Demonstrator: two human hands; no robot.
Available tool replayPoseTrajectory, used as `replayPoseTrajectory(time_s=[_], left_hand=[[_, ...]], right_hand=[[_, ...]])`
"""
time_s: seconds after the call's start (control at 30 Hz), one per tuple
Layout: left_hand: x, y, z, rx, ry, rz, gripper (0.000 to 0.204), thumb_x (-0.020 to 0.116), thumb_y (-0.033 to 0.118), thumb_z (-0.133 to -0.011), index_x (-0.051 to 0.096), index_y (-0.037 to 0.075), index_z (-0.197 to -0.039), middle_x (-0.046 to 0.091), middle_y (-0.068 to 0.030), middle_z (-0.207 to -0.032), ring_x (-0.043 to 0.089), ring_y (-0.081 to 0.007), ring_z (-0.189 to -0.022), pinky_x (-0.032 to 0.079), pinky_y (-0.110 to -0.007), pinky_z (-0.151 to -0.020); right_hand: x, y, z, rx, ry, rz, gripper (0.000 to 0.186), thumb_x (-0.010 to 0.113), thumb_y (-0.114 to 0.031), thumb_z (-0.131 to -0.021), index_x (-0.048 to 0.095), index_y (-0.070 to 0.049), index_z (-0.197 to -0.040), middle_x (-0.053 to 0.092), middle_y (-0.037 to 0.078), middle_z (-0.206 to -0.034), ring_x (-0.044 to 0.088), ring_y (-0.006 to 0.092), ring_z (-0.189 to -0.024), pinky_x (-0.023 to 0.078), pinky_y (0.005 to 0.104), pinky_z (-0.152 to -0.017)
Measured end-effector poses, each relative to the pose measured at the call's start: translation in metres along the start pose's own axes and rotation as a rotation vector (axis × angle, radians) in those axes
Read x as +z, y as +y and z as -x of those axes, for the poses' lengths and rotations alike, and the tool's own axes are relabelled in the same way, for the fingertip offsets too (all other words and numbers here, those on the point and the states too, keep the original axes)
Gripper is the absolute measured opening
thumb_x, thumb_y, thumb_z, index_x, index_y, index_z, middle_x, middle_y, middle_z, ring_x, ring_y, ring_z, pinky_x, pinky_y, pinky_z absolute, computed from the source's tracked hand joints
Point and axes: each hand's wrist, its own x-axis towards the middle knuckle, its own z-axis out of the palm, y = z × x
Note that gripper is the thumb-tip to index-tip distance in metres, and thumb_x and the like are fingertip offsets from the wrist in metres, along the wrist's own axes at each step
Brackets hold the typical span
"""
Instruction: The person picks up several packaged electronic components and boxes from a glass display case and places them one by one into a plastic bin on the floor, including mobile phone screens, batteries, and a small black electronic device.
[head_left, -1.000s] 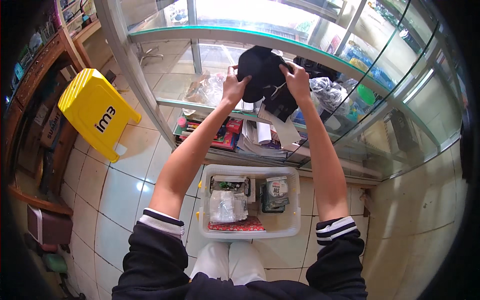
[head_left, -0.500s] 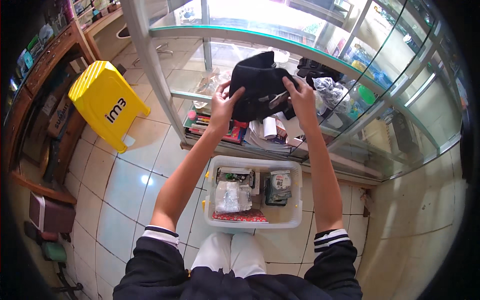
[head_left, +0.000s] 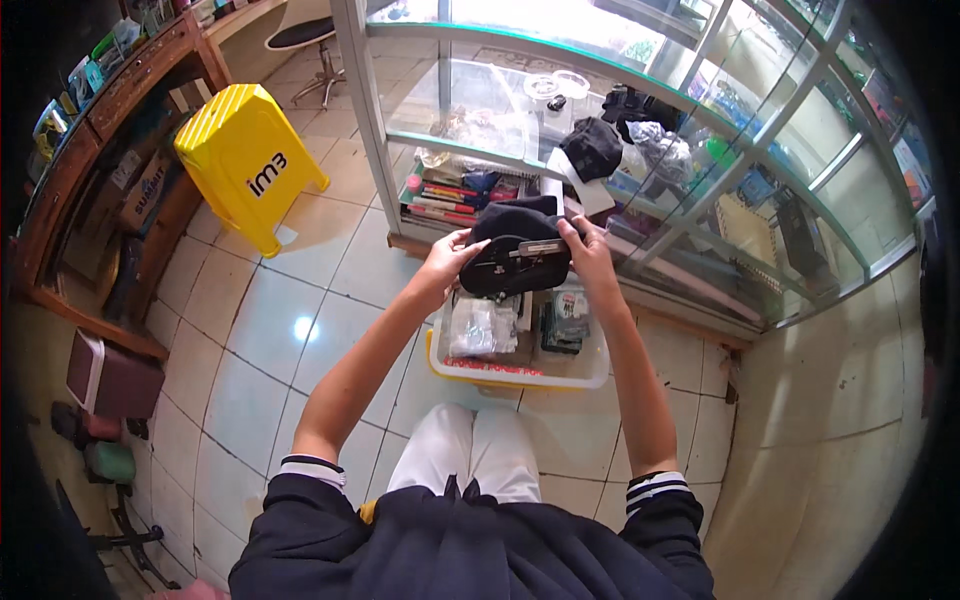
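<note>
Between both hands, above the near side of a plastic tub, I hold a soft black cloth item shaped like a cap (head_left: 515,222). A dark rounded hollow shows on its near side, with a small silvery piece across it. My left hand (head_left: 445,268) is closed on its left edge, thumb on top. My right hand (head_left: 590,258) pinches its right edge near the silvery piece. Below, the clear tub (head_left: 515,378) holds a white plastic-wrapped bundle (head_left: 480,328) and a stack of small dark packets (head_left: 565,322). The held item hides the tub's far part.
Ahead stands a glass display case (head_left: 375,120) with books, papers and a black cloth item (head_left: 592,148) on its shelves. A yellow plastic stool (head_left: 250,165) is on the tiled floor at left, beside a wooden cabinet (head_left: 90,150). A wall rises at right.
The black item has come down and nearer, from in front of the case to above the tub, and has tilted. Another black cloth item now shows in the case.
</note>
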Motion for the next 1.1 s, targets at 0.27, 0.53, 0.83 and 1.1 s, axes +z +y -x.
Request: replayPoseTrajectory(time_s=[0.27,0.53,0.83,1.1], left_hand=[[-0.028,-0.089,0.007,-0.155,0.129,-0.135,0.044,0.056,0.005,-0.074,0.038,-0.003,-0.113,0.054,-0.0121,-0.099,0.055,-0.0148,-0.082,0.047,-0.025,-0.066],[-0.059,-0.143,-0.017,0.181,0.243,-0.548,0.046,0.06,0.0,-0.068,0.043,0.0,-0.111,0.05,-0.0106,-0.105,0.05,-0.0161,-0.092,0.04,-0.027,-0.078],[-0.043,-0.144,-0.022,0.522,0.224,-1.011,0.065,0.051,-0.009,-0.061,0.033,0.009,-0.121,0.04,-0.0158,-0.107,0.042,-0.0285,-0.098,0.035,-0.034,-0.085],[-0.037,-0.138,-0.019,0.599,0.241,-1.525,0.07,0.049,-0.003,-0.066,0.016,0.005,-0.128,0.021,-0.0195,-0.126,0.019,-0.0347,-0.118,0.019,-0.042,-0.097]], right_hand=[[0.015,0.106,0.043,0.114,-0.11,0.061,0.042,0.049,-0.03,-0.08,0.045,0.003,-0.106,0.05,0.017,-0.1,0.047,0.0244,-0.093,0.035,0.0296,-0.081],[0.043,0.16,0.063,-0.045,0.021,0.138,0.034,0.054,-0.024,-0.077,0.046,0.001,-0.097,0.043,0.013,-0.101,0.045,0.0245,-0.092,0.035,0.0306,-0.081],[0.064,0.197,0.065,-0.001,-0.031,0.084,0.034,0.06,-0.007,-0.067,0.039,-0.002,-0.093,0.038,0.008,-0.105,0.042,0.0178,-0.093,0.038,0.0281,-0.076],[0.075,0.18,0.063,-0.136,-0.012,0.306,0.038,0.063,-0.011,-0.064,0.037,-0.002,-0.091,0.035,0.015,-0.103,0.036,0.0318,-0.099,0.031,0.0372,-0.085]])
